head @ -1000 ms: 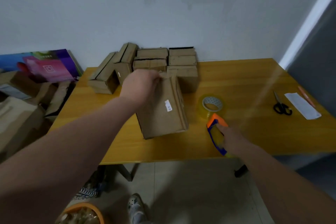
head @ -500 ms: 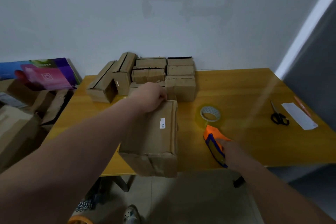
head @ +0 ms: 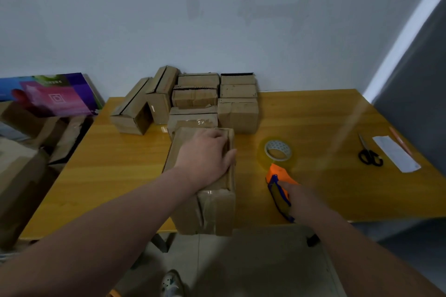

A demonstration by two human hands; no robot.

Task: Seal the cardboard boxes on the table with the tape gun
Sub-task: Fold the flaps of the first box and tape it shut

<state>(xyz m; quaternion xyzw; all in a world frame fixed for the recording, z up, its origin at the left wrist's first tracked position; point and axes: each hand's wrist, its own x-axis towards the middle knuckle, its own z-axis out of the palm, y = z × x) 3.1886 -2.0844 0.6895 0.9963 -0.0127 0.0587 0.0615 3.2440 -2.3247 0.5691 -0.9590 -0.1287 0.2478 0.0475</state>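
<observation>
A cardboard box (head: 217, 210) lies lengthwise at the table's front edge, its near end hanging slightly over. My left hand (head: 207, 157) rests on top of it, fingers curled over the far end and thumb on the right side. My right hand (head: 301, 200) grips the handle of the orange and blue tape gun (head: 280, 181), which lies low over the table just right of the box. A roll of clear tape (head: 277, 150) lies flat just beyond the gun. Several more cardboard boxes (head: 193, 99) are stacked at the back by the wall.
Black scissors (head: 369, 154), a white paper strip (head: 395, 153) and an orange pen (head: 399, 143) lie near the yellow table's (head: 313, 123) right edge. Cardboard and a colourful carton (head: 53, 94) pile up left of the table. A shoe (head: 171, 282) shows on the floor below.
My left hand has drawn the box from the stack toward the front edge and straightened it. My right hand stays on the tape gun, nearly unmoved.
</observation>
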